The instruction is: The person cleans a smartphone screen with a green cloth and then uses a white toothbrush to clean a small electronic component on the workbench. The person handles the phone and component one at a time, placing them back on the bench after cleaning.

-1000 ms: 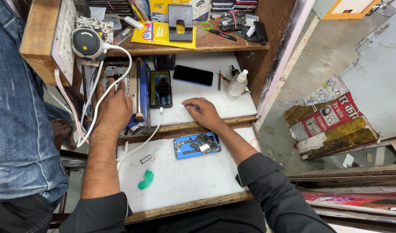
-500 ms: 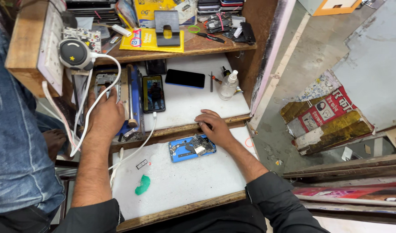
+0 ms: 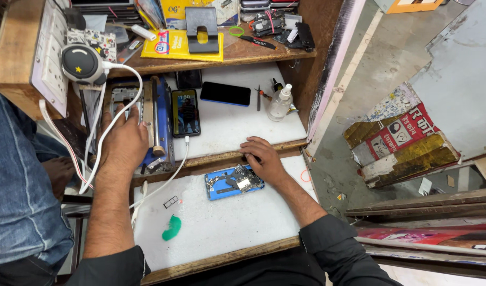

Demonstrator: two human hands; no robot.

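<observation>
Fingers of the right hand (image 3: 264, 161) curl loosely, gripping nothing, their tips touching the top right edge of the opened blue phone (image 3: 234, 181), which lies with its circuit parts exposed on the lower white shelf (image 3: 222, 228). Farther left, the left hand (image 3: 124, 140) lies flat with fingers spread on a bare phone frame (image 3: 125, 98), on the upper shelf (image 3: 232, 124) beside a lit phone (image 3: 185, 112) on a white cable (image 3: 169, 172).

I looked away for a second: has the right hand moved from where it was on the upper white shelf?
Yes. The right hand has come down off the upper white shelf, over its wooden edge, toward the person, and now rests by the opened blue phone.
</observation>
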